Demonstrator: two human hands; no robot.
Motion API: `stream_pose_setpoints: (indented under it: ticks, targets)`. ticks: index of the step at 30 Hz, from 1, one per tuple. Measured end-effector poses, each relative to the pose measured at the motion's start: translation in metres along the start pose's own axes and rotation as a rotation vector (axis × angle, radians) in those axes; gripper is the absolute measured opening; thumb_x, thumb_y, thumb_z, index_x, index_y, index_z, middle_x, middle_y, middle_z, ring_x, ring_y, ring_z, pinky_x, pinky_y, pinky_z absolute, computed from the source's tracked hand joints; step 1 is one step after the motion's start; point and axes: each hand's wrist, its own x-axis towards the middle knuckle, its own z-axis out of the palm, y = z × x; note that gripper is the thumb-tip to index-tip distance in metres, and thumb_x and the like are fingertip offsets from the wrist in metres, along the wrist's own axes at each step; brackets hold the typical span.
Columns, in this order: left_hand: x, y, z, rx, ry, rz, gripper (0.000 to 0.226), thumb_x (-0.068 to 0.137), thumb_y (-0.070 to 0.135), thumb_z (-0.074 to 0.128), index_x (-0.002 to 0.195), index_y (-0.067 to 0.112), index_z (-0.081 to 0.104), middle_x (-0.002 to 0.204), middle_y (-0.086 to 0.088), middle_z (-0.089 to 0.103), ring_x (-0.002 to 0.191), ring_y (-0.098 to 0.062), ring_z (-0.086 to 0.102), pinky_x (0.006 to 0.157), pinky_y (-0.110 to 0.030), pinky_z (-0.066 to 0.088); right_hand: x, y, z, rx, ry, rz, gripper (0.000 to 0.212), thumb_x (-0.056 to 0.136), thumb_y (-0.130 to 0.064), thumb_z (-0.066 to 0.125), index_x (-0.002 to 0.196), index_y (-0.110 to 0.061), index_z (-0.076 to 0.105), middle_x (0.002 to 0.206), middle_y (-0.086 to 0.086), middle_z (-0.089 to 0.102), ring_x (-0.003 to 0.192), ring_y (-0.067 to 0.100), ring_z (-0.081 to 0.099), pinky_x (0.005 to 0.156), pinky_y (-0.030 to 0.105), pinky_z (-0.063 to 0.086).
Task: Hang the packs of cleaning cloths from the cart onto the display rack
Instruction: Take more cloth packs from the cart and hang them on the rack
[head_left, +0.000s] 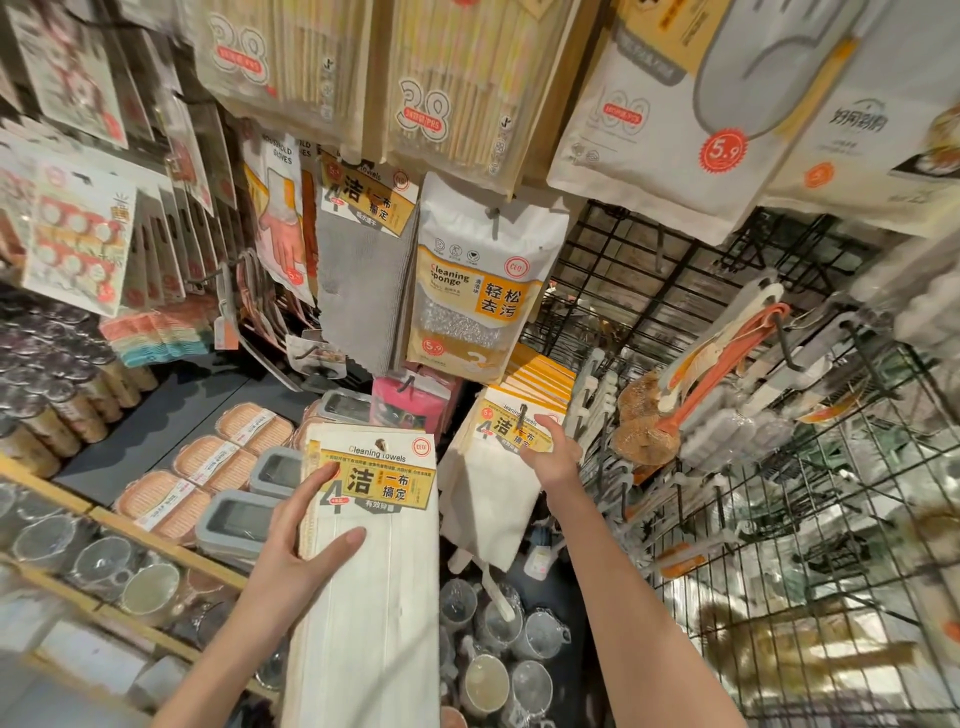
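Observation:
My left hand (304, 525) grips a stack of white cleaning cloth packs (374, 561) with yellow "Cleaning towels" labels, held upright in front of me. My right hand (553, 447) reaches forward and rests its fingers on the label of a white cloth pack (488, 493) that hangs on a hook of the black wire display rack (623, 291). Several more of the same packs hang behind that one. A grey cloth pack (363, 280) hangs higher up to the left.
A cleaning sponge bag (475, 291) hangs above the white packs. Brushes and scrubbers (691, 395) hang on the rack at right. Lidded boxes (239, 514) and glass cups (498, 670) lie on shelves below. Large packs hang overhead.

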Motion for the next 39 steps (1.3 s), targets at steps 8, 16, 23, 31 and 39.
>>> stream_pose_setpoints:
  ticks: [8, 16, 23, 31, 39]
  targets:
    - [0.003, -0.001, -0.001, -0.014, -0.003, 0.003, 0.069, 0.072, 0.036, 0.076, 0.131, 0.054, 0.044, 0.142, 0.014, 0.043, 0.127, -0.005, 0.039, 0.100, -0.034, 0.033, -0.001, -0.019, -0.006, 0.012, -0.076, 0.067, 0.054, 0.090, 0.000, 0.056, 0.137, -0.024, 0.044, 0.148, 0.011, 0.012, 0.133, 0.025, 0.030, 0.097, 0.028, 0.034]
    - [0.003, 0.006, 0.001, -0.098, -0.061, -0.010, 0.072, 0.067, 0.036, 0.067, 0.132, 0.056, 0.041, 0.135, 0.021, 0.043, 0.109, 0.016, 0.044, 0.081, -0.022, 0.041, -0.011, -0.009, -0.003, 0.056, -0.144, 0.090, 0.062, 0.087, -0.011, 0.064, 0.138, -0.038, 0.041, 0.154, 0.001, 0.002, 0.141, 0.026, 0.019, 0.112, 0.047, 0.029]
    - [0.000, 0.008, 0.001, -0.079, -0.119, -0.001, 0.066, 0.077, 0.032, 0.070, 0.131, 0.058, 0.041, 0.134, 0.029, 0.038, 0.107, 0.033, 0.032, 0.097, -0.032, 0.032, -0.065, -0.007, 0.019, 0.172, -0.207, -0.020, 0.053, 0.083, -0.034, 0.068, 0.128, -0.044, 0.044, 0.148, -0.009, 0.020, 0.136, 0.022, 0.029, 0.110, 0.048, 0.034]
    - [0.003, 0.009, -0.003, -0.070, -0.141, 0.002, 0.073, 0.073, 0.038, 0.069, 0.134, 0.061, 0.036, 0.141, 0.023, 0.039, 0.127, 0.016, 0.032, 0.112, -0.036, 0.029, -0.122, -0.032, 0.051, 0.155, -0.390, -0.060, 0.045, 0.083, -0.038, 0.065, 0.125, -0.027, 0.053, 0.126, -0.004, 0.061, 0.113, 0.012, 0.060, 0.101, 0.034, 0.046]
    - [0.003, 0.009, -0.013, -0.207, -0.144, -0.009, 0.084, 0.087, 0.004, 0.065, 0.136, 0.056, 0.019, 0.141, 0.022, 0.043, 0.122, 0.005, 0.047, 0.099, -0.024, 0.040, -0.152, -0.037, 0.063, 0.084, -0.324, -0.183, 0.037, 0.086, -0.014, 0.063, 0.120, -0.026, 0.056, 0.105, -0.016, 0.068, 0.101, -0.004, 0.061, 0.083, 0.012, 0.045]
